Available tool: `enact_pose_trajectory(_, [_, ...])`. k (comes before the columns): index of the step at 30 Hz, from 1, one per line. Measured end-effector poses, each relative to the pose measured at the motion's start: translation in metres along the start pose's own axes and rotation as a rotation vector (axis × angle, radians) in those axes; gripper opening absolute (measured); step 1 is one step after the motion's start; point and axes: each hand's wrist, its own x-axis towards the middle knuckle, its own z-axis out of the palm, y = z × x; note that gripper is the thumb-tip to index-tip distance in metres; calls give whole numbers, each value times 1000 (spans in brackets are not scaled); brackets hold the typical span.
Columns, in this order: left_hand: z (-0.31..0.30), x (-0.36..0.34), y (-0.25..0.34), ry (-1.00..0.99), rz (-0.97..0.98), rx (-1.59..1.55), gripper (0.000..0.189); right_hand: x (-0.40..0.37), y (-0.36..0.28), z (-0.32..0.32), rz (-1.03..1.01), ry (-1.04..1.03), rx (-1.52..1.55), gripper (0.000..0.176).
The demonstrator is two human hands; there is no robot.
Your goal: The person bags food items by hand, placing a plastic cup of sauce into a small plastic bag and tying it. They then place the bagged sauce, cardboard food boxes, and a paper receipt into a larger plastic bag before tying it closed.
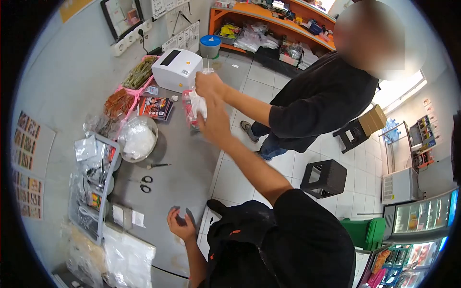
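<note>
Right hand (214, 126) grips a clear plastic bag (198, 104) together with a co-worker's hand (209, 85) (left hand (181, 224) loosely curled, empty, nearer); uneven pulling could tear or drop it.

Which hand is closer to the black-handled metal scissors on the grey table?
Left: left hand rests near the black-handled scissors; right hand is farther, at a clear plastic bag.

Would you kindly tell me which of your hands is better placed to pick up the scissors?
Probably left: the left hand rests empty on the table near the scissors, while the right hand is raised, holding a plastic bag.
</note>
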Motion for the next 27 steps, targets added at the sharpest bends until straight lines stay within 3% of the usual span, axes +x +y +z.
enact_pose_trajectory(1, [-3,0,2,-11,19,26,29,-38,-10,-4,45,-112,18,56])
enact_pose_trajectory(3, [-10,-3,5,-19,45,46,30,-121,-22,-22,-132,-294,109,56])
enact_pose_trajectory(4, [-10,-4,6,-14,52,35,30,-172,-20,-29,-81,-402,211,55])
enact_pose_trajectory(6, [-12,-13,10,-5,45,43,29,-263,-17,-73,211,-896,177,56])
enact_pose_trajectory(7, [-14,-18,10,-1,33,66,28,-340,16,-83,225,-1080,-5,66])
enact_pose_trajectory(8, [-15,-22,11,2,23,92,27,-415,56,-104,327,-1321,24,76])
enact_pose_trajectory(9, [-18,-28,16,9,-2,116,29,-428,59,-134,850,-1819,83,84])
enact_pose_trajectory(10, [-23,-42,17,19,-18,125,29,-483,78,-168,1481,-1541,628,86])
enact_pose_trajectory(11, [-26,-53,17,24,-29,129,30,-507,84,-213,1712,-1488,653,86])
enact_pose_trajectory(12, [-23,-56,17,37,-30,126,30,-515,93,-243,1930,-1412,674,86])
enact_pose_trajectory(15, [-23,-88,24,28,-37,185,28,-525,88,-301,2170,-1349,495,82])
enact_pose_trajectory(18, [-20,-131,34,-5,30,321,28,-501,69,-326,2100,-1336,526,81])
enact_pose_trajectory(19, [-20,-148,44,-16,109,383,38,-507,73,-327,2031,-1344,541,79])
enact_pose_trajectory(21, [-15,-194,61,-118,90,555,52,-512,85,-322,1876,-1353,577,75])
enact_pose_trajectory(23, [0,-296,14,-350,-325,185,59,-483,72,-319,1686,-1528,223,76])
enact_pose_trajectory(24, [2,-347,-1,-631,-537,311,56,-475,66,-316,1582,-1604,50,76])
enact_pose_trajectory(26, [-3,-394,14,-931,-885,325,56,-503,99,-307,1247,-1863,229,77])
enact_pose_trajectory(27, [0,-408,26,-942,-1022,274,56,-552,136,-286,940,-2011,384,77])
